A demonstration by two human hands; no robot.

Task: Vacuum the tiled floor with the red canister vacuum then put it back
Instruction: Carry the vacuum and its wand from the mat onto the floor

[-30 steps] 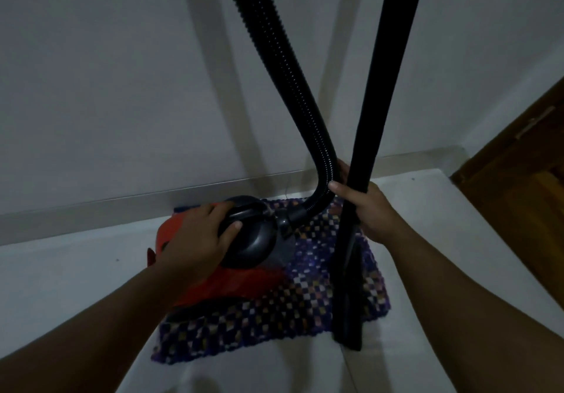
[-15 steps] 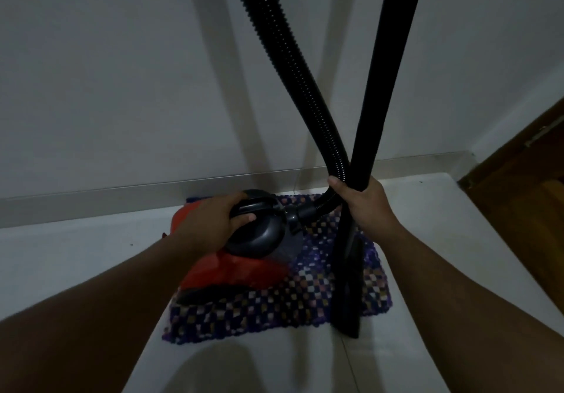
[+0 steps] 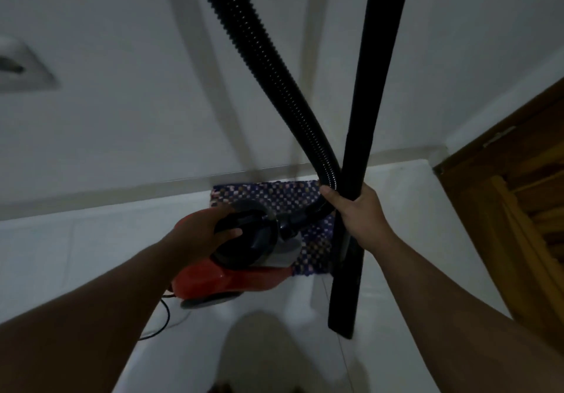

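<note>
Head | L hand point(image 3: 203, 234) clamped on vacuum point(image 3: 232, 276) handle | R hand point(image 3: 363, 215) grips upright wand point(image 3: 366, 136) + hose point(image 3: 262, 57)

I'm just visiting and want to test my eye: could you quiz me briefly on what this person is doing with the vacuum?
1. True or false: the left hand grips the red canister vacuum by its black handle.
2. What does the right hand hold? A) a broom B) the rigid black wand with the ribbed black hose C) nothing
3. Fill in: behind the vacuum lies a blue checkered ___ against the wall.

Key: 1 true; 2 B; 3 mat.
</note>
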